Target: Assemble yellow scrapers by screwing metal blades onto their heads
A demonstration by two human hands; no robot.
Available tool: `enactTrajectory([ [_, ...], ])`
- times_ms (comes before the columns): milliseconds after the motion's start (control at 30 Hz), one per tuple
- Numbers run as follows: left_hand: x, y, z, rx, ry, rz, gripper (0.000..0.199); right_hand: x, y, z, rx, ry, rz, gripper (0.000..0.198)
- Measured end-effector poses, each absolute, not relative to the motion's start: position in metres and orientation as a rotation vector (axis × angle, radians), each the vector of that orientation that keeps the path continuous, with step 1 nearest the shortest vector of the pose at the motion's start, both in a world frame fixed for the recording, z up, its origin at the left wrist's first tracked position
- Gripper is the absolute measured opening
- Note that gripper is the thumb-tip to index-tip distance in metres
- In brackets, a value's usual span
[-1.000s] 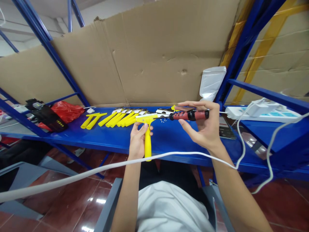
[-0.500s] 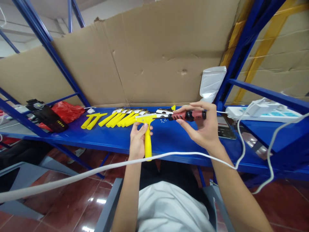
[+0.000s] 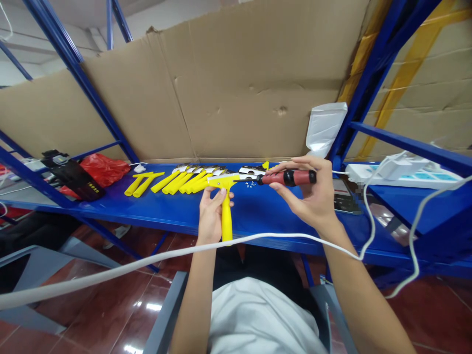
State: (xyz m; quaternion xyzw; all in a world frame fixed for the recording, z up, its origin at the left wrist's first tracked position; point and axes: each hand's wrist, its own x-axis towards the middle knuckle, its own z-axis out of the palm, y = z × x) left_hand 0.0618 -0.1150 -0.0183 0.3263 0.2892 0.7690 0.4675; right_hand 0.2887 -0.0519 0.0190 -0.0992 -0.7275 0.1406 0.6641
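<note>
My left hand (image 3: 211,214) is closed around the neck of a yellow T-shaped handle (image 3: 227,221), whose grip hangs down over the shelf's front edge. A pale strip runs along the top of its head. My right hand (image 3: 313,189) grips a red and black screwdriver (image 3: 291,177), held level with its shaft pointing left. The shaft's tip meets or nearly meets the right side of the handle's head; exact contact is too small to tell. Small screws (image 3: 250,185) lie on the blue shelf just behind. Metal blade-like pieces (image 3: 252,170) sit farther back.
To the left lie several yellow handles with metal heads (image 3: 184,183) and two bare yellow handles (image 3: 142,184). Beyond them are a red plastic bag (image 3: 105,167) and a black bottle (image 3: 73,177). A white cable (image 3: 276,235) crosses in front of my forearms. A power strip (image 3: 387,176) is at right.
Both hands, the yellow handle and the screwdriver hold nearly the same position. The whole view has shifted very slightly.
</note>
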Motion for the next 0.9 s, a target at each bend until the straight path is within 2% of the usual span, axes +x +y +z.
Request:
enactTrajectory([
  [100, 0.0623, -0.1153, -0.0176, 0.793, 0.708, 1.883, 0.049, 0.2892, -0.0513, 0.0204, -0.241, -1.635, 0.217, 0.069],
  [333, 0.062, -0.1145, -0.0188, 0.778, 0.71, 1.905, 0.05, 0.288, -0.0563, 0.0231, -0.178, -1.704, 0.368, 0.067],
  [533, 0.0625, -0.1152, -0.0183, 0.779, 0.698, 1.895, 0.051, 0.2898, -0.0507, 0.0182, -0.294, -1.64, 0.203, 0.063],
  [767, 0.0633, -0.1163, -0.0164, 0.775, 0.706, 1.895, 0.051, 0.2878, -0.0542, 0.0202, -0.209, -1.661, 0.378, 0.065],
  [900, 0.0629, -0.1158, -0.0169, 0.78, 0.715, 1.898, 0.05, 0.2896, -0.0505, 0.0184, -0.247, -1.659, 0.251, 0.066],
])
